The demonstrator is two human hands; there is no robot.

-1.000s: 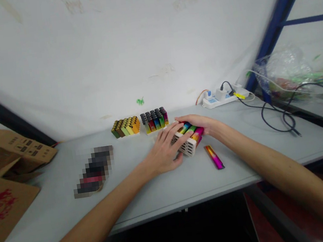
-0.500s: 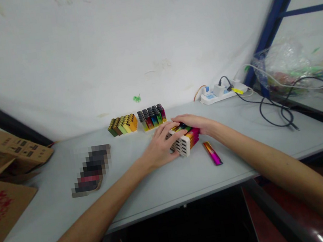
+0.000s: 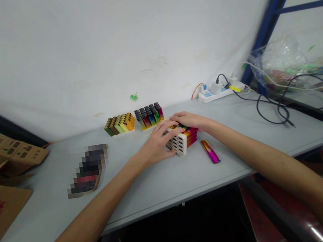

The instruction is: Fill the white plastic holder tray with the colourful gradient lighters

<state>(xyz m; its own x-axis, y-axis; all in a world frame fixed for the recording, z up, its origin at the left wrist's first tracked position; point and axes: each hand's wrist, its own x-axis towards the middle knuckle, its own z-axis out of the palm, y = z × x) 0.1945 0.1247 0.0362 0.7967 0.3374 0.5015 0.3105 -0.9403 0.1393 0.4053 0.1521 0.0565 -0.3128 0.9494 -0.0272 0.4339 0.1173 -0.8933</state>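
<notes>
Bench (image 3: 147,189): a pale grey top, its far edge set along the white wall (image 3: 102,45).
White tray (image 3: 180,145): over the middle of the bench, tipped on its side, its slotted face turned toward the near edge.
Rainbow lighters (image 3: 192,136): packed in the white tray, their sides showing red, orange and magenta beyond the slotted face.
Left hand (image 3: 154,146): gripping the white tray, with fingers across the top and the thumb low by the slotted face.
Right hand (image 3: 191,121): closed over the far side of the rainbow lighters, the fingers reaching toward the left hand; the thumb is hidden.
Loose lighter (image 3: 210,152): lying flat between the white tray and the near edge, slightly to the right, orange shading into magenta, with a dark end.
Yellow-green set (image 3: 120,125): upright lighters near the far edge, left of centre.
Black-topped set (image 3: 149,116): upright multicoloured lighters just right of the yellow-green set.
Phone (image 3: 91,169): on the left half, its surface pixelated.
Cardboard box (image 3: 11,152): at the left end, flaps open.
Power strip (image 3: 216,94): along the far edge, toward the far right corner, plugs inserted.
Black cable (image 3: 270,122): looped near the right end.
</notes>
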